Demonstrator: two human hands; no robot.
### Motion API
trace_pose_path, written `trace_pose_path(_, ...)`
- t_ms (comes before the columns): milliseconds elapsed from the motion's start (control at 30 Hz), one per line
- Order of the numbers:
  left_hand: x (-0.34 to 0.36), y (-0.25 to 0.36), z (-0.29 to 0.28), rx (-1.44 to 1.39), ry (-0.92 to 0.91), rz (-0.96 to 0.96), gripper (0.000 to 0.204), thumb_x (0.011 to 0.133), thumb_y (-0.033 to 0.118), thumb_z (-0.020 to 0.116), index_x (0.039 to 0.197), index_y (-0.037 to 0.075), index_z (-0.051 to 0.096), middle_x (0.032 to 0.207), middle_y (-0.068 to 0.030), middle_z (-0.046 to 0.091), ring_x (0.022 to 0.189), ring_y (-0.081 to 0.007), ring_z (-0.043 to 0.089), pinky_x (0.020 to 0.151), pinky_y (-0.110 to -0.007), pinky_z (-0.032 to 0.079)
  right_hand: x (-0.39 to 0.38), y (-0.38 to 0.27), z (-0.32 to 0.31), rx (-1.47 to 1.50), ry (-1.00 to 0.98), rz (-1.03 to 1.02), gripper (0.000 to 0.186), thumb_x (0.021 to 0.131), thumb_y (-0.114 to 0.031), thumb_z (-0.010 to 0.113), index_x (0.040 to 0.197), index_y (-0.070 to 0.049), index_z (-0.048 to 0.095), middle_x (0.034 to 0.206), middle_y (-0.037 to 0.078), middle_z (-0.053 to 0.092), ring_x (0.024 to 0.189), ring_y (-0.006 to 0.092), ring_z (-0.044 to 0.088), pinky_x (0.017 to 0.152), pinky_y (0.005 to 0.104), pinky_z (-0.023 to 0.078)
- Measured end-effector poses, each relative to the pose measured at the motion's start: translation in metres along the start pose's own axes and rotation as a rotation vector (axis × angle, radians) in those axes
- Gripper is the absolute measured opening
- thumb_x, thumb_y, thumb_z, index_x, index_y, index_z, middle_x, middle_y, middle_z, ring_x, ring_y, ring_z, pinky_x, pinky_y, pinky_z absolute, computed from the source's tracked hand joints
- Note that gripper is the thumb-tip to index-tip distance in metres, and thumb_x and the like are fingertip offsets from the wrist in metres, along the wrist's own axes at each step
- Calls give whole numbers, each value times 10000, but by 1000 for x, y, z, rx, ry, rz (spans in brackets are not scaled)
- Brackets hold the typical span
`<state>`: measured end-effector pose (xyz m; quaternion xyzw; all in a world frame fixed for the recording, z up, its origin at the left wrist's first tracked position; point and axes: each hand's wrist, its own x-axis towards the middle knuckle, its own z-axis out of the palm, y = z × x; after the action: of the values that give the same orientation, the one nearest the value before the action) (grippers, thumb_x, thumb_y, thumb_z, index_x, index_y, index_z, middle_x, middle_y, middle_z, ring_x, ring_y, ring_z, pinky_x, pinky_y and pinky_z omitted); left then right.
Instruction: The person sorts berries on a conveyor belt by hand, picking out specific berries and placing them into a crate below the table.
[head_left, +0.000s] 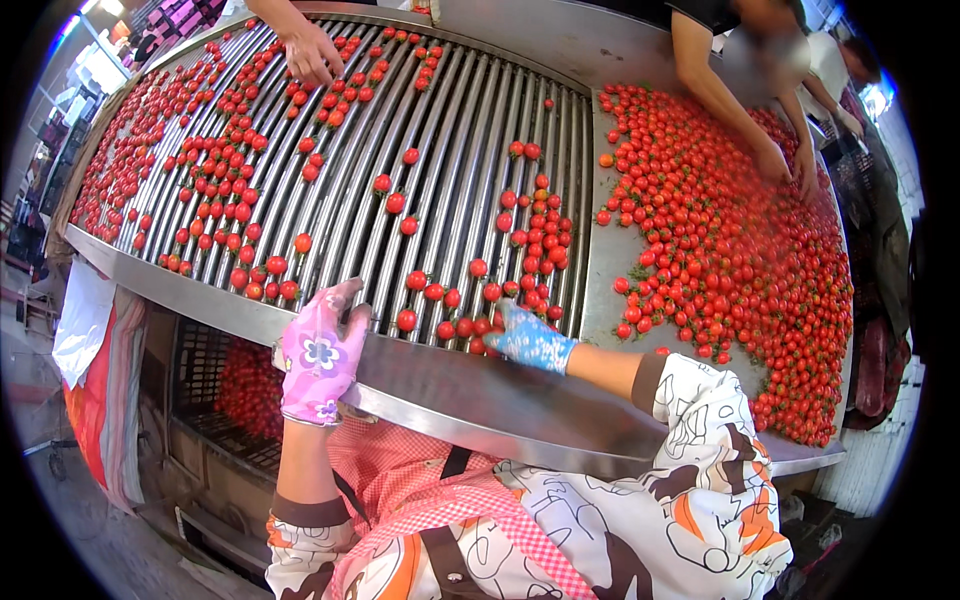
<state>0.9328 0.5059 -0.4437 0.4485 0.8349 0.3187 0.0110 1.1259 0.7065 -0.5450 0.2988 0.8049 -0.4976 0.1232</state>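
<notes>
Pink-floral-gloved left hand (pixel 322 352) is extending, unclenched, to cylindrical metal rollers (pixel 455 170); blue-floral-gloved right hand (pixel 535 338) is touching round red tomatoes (pixel 465 327), grasp indeterminable.

Smooth metal sheet, dully reflective and smeared, forms the desk's (pixel 505 390) front edge; its rollers (pixel 455 160) are polished metal with bright streaks. Toward the right edge the tomatoes (pixel 700 270) have smooth, glossy skins. The left hand (pixel 320 350) and right hand (pixel 533 338) wear matt gloves, seemingly cloth. The sleeve (pixel 705 415) and checked apron (pixel 385 460) are matt cloth. Below the front edge sits a latticed crate (pixel 190 372) of dark plastic.
</notes>
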Motion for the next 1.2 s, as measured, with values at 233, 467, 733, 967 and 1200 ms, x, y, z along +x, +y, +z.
trace_pose_path(233, 2, 0, 3, -23, 1, -17, 249, 838, 95, 637, 1082, 51, 644, 1034, -116, 669, 943, -252, 652, 824, -331, 505, 68, -34, -32, 602, 203, -441, 791, 895, -359, 612, 1445, 46, 211, 1365, 212, 446, 1181, 241, 515, 989, 338, 431)
trace_pose_path(467, 2, -2, 9, -14, 1, -28, 246, 850, 90, 623, 1091, 42, 639, 1048, -113, 668, 964, -241, 647, 841, -330, 499, 59, -14, -126, 652, 678, -392, 370, 941, -132, 518, 1279, 17, 500, 1132, 107, 607, 946, 167, 626, 833, 286, 519)
trace_pose_path(733, 1, -12, 18, -42, 10, 12, 245, 853, 65, 623, 1095, 31, 639, 1022, -107, 673, 921, -196, 660, 807, -297, 516, 56, 50, -106, 297, 711, -254, 270, 892, -102, 566, 1143, -13, 610, 1126, 124, 643, 1017, 166, 604, 904, 297, 473)
trace_pose_path(967, 2, -13, 21, -35, 17, -17, 253, 852, 91, 632, 1102, 49, 642, 1023, -99, 677, 913, -203, 659, 806, -307, 509, 97, -23, -11, -490, 526, -798, 330, 802, -106, 604, 1128, -61, 625, 1034, 171, 629, 999, 340, 597, 876, 421, 486)
trace_pose_path(1200, 5, -6, 22, -100, 11, -60, 344, 827, 94, 648, 1168, 64, 610, 1079, -87, 663, 969, -203, 651, 846, -321, 507, 107, -67, 4, 113, 290, -424, 302, 842, -291, 650, 974, -24, 594, 825, 137, 643, 755, 247, 650, 675, 366, 536)
